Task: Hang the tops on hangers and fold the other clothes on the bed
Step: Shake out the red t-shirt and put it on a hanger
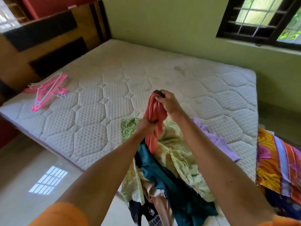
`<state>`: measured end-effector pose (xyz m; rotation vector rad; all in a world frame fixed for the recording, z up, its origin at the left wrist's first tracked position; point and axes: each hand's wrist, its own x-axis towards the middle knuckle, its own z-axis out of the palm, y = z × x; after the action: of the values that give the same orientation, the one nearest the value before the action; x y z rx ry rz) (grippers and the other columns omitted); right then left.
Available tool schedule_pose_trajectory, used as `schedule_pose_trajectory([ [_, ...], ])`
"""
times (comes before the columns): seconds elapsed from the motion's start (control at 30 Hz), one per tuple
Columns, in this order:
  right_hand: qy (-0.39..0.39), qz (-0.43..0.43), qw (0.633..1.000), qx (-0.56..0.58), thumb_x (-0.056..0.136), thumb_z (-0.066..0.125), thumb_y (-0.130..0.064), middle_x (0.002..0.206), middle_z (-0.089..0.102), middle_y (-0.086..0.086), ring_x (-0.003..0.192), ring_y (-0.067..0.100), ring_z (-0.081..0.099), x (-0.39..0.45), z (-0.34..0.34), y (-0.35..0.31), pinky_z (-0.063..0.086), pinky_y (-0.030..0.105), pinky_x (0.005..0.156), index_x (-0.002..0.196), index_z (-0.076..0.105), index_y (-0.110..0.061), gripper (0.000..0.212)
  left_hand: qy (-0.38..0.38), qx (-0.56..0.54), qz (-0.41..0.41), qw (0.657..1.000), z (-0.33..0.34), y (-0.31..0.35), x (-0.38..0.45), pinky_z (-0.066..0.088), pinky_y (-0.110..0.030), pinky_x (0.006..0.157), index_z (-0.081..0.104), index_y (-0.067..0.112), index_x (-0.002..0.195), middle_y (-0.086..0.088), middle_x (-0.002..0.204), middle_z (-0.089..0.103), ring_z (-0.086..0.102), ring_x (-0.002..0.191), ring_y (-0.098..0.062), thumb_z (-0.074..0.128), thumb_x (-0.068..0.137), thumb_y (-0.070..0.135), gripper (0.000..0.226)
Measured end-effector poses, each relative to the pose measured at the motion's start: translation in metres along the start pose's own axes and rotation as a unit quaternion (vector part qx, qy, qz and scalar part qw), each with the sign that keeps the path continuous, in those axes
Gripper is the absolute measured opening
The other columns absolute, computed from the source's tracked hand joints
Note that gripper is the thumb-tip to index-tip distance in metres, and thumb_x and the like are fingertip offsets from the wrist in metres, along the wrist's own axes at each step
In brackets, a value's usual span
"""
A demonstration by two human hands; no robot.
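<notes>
Your right hand (167,101) is up above the bed, fingers curled around the dark band at the top of a coral-red garment (154,118), pinching it where the bunched cloth gathers. Your left hand (145,123) sits just below and slightly to the left of the right one, clenched around the middle of the same garment, so the cloth is stretched in a rope between your two grips. Its loose tail hangs down past your left hand and touches the heap underneath.

Directly beneath both hands lies the pile of clothes (175,154) at the near edge of the mattress (101,101): a pale green printed piece spreads widest, a teal garment (164,180) runs along it toward you under your left forearm, and a dark piece with white embroidery (149,212) spills over the edge nearest you. A lilac garment (216,139) lies just to the right of your right forearm, flat on the mattress.

Far to the left of your left hand, near the wooden headboard (48,46), a bundle of pink hangers (48,90) rests on the mattress, well apart from the pile. To the right of your right arm, off the mattress edge, a bright multicoloured striped cloth (276,163) is heaped. Orange sleeves (61,214) show at your upper arms. Beyond your hands the window (263,18) sits in the green wall.
</notes>
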<state>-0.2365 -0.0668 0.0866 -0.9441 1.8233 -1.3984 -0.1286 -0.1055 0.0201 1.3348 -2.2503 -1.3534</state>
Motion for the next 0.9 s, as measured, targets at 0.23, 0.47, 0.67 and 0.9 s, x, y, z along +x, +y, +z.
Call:
schedule_pose_trajectory([
  [0.23, 0.080, -0.097, 0.992, -0.002, 0.076, 0.072, -0.001, 0.093, 0.057, -0.006, 0.083, 0.007, 0.056, -0.003, -0.023, -0.067, 0.044, 0.009, 0.070, 0.100, 0.051, -0.012, 0.034, 0.159, -0.234, 0.070, 0.957, -0.086, 0.120, 0.037, 0.043, -0.031, 0.067, 0.066, 0.001, 0.090, -0.012, 0.086, 0.064, 0.057, 0.079, -0.021, 0.047, 0.071, 0.012, 0.028],
  [0.47, 0.112, -0.024, 0.962, -0.247, 0.081, 0.068, -0.032, 0.122, 0.061, 0.019, 0.111, 0.036, 0.057, 0.025, 0.000, -0.098, 0.046, 0.037, 0.086, 0.127, 0.051, -0.008, 0.054, 0.030, -0.507, 0.128, 0.852, -0.163, 0.190, 0.015, 0.051, -0.018, 0.056, 0.056, 0.015, 0.079, 0.005, 0.058, 0.067, 0.061, 0.061, -0.009, 0.030, 0.100, 0.016, 0.034],
  [0.67, -0.010, -0.173, 0.978, -0.120, 0.074, 0.074, -0.003, 0.079, 0.059, -0.005, 0.077, 0.008, 0.061, 0.039, 0.053, -0.180, 0.051, 0.028, 0.074, 0.105, 0.051, -0.022, 0.043, 0.069, -0.612, 0.158, 0.772, -0.263, 0.151, -0.030, 0.048, -0.026, 0.077, 0.056, 0.015, 0.086, -0.002, 0.067, 0.068, 0.057, 0.078, -0.015, 0.029, 0.100, 0.033, 0.036],
  [0.9, -0.168, -0.108, 0.965, 0.171, 0.095, 0.042, -0.008, 0.077, 0.065, 0.000, 0.060, 0.010, 0.061, 0.042, 0.190, -0.220, 0.049, 0.022, 0.054, 0.114, 0.052, -0.013, 0.021, 0.093, -0.527, 0.119, 0.836, -0.380, 0.076, -0.057, 0.049, -0.031, 0.071, 0.062, 0.013, 0.088, -0.004, 0.070, 0.071, 0.061, 0.078, -0.019, 0.028, 0.096, 0.044, 0.046],
])
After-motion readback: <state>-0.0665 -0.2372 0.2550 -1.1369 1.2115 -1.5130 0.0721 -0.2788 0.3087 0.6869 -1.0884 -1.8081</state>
